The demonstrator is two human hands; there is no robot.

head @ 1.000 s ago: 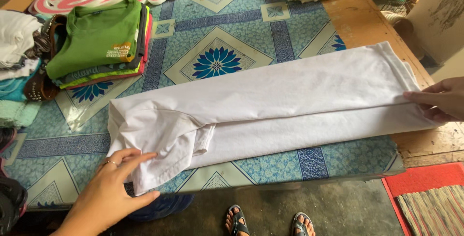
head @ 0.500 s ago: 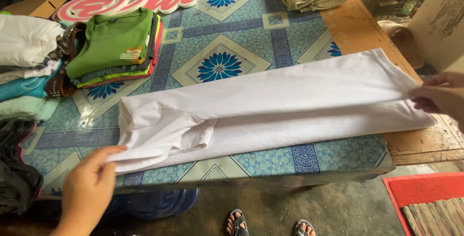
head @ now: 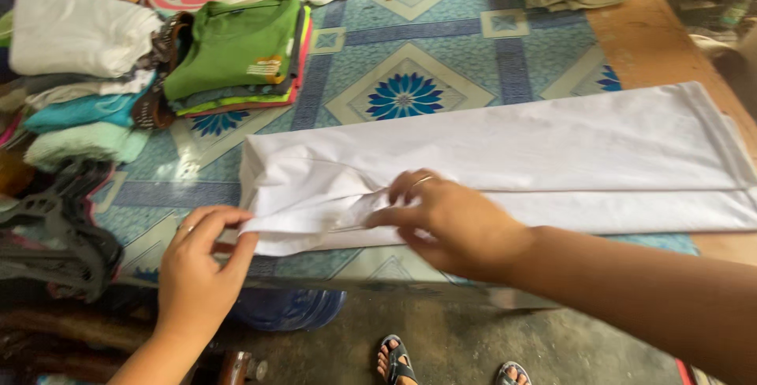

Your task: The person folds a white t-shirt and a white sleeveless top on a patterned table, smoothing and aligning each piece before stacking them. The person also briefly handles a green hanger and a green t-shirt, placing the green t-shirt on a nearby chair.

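1. So, the white shirt [head: 505, 164] lies along the table's [head: 654, 46] near edge, already folded into a long strip.
2. Left hand [head: 201, 271] pinches its left end; right hand [head: 449, 223] grips the sleeve fold beside it.
3. Judging by that, the crosswise folds are left, then the pile [head: 236, 62] behind the shirt.
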